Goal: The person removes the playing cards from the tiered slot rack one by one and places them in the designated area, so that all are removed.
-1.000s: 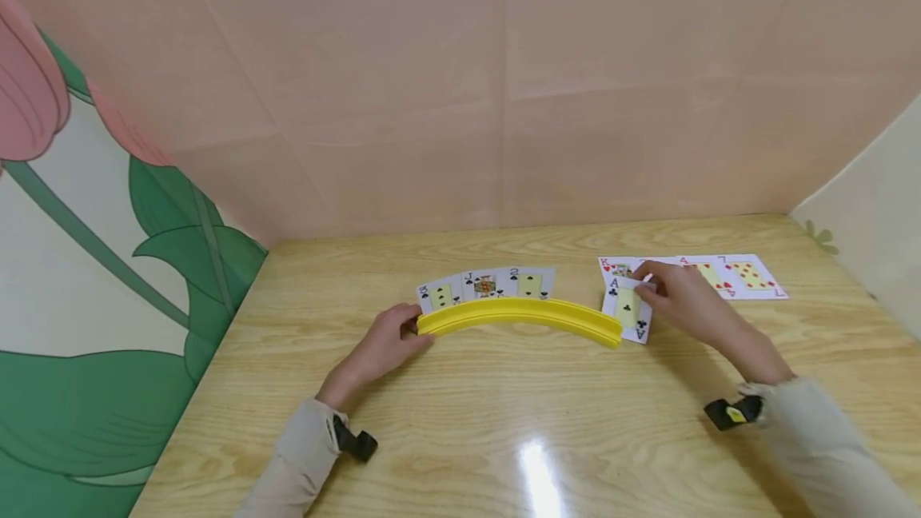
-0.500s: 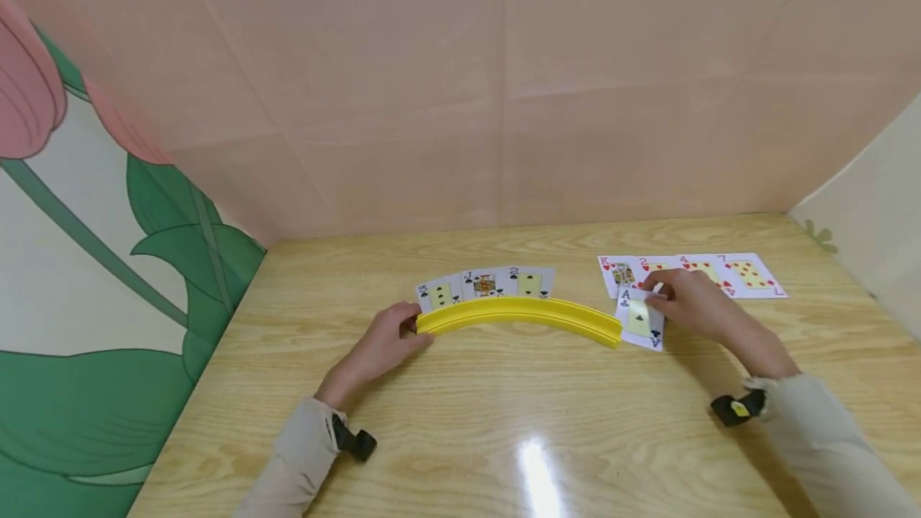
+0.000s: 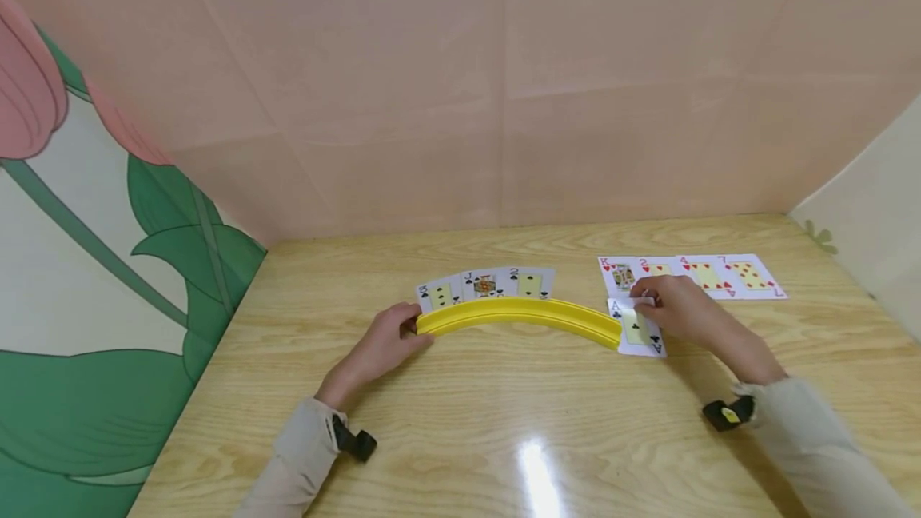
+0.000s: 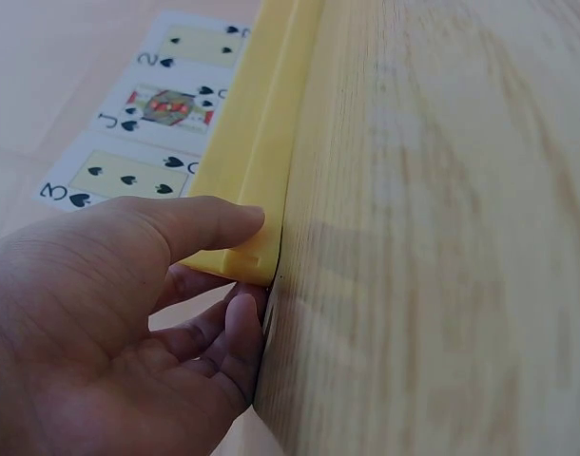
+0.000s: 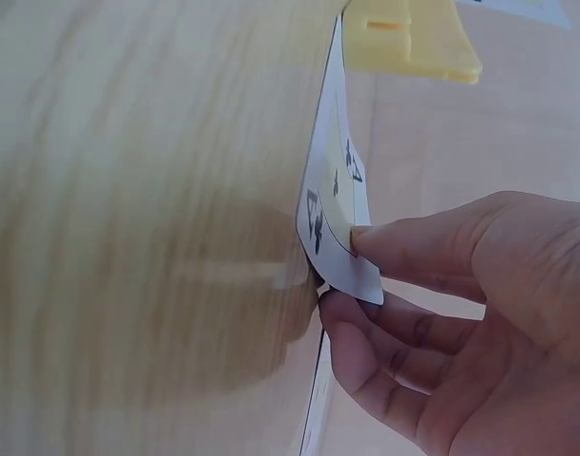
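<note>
White ace of clubs (image 3: 636, 330): at the right end of the yellow rack (image 3: 521, 310), face up, tilted, slightly bowed; whether it touches the plastic, cannot tell.
Right grip (image 3: 683, 310): closed to a card's thickness, thumb on the ace's face, fingers behind, at the corner away from the rack. Likely pinched there to leave the rack-side edge free.
Rack: arched, lying on the wooden counter (image 3: 468, 406), bulge away from the person; trough shows from the spades to the ace, judged the open room along it.
Left grip (image 3: 384, 344): nearly closed about the rack's left end, thumb on the near face, fingers round the tip; reads as a steadying hold.
Spades: three (image 3: 436, 294), jack (image 3: 484, 284), two (image 3: 531, 284), side by side behind the rack's left and middle; lower edges hidden, probably slotted so faces meet the person.
Red row: king (image 3: 620, 274), 2 (image 3: 655, 268), 4 (image 3: 703, 272), 7 (image 3: 751, 274), overlapping beyond the ace; likely spread to keep corners readable.
Edges: pink panel (image 3: 460, 102) behind a narrow counter strip; leafy panel (image 3: 93, 262) left, pale panel (image 3: 871, 238) right, both well apart from the grips; widest room on the person's side.
</note>
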A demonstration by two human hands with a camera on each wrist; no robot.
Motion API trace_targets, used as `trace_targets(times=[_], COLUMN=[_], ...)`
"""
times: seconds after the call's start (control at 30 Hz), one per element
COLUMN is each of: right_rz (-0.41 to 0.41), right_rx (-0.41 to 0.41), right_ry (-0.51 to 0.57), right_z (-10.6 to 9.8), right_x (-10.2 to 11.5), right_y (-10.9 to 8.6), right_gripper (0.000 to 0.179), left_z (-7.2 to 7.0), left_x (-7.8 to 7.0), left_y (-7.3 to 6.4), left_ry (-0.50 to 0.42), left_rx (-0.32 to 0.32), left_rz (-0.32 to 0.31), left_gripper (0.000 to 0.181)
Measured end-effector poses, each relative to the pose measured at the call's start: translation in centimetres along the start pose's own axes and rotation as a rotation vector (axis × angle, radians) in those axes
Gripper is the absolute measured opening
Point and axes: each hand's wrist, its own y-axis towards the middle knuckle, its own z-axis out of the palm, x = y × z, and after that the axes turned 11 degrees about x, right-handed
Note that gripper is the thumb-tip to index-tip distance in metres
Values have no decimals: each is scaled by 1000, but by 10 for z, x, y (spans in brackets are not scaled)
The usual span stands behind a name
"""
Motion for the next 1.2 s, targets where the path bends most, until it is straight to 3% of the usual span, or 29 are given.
trace_targets(times=[0.53, 1.2], right_rz=[-11, 58], right_rx=[-10, -28], right_ry=[-34, -72], right_z=[2, 2], right_x=[2, 7], right_y=[3, -3], right_gripper=[11, 16], left_z=[0, 0], left_x=[0, 0], left_y=[-1, 1], left_ry=[-29, -31], left_rx=[-2, 1], left_rz=[-28, -25], left_gripper=[40, 38])
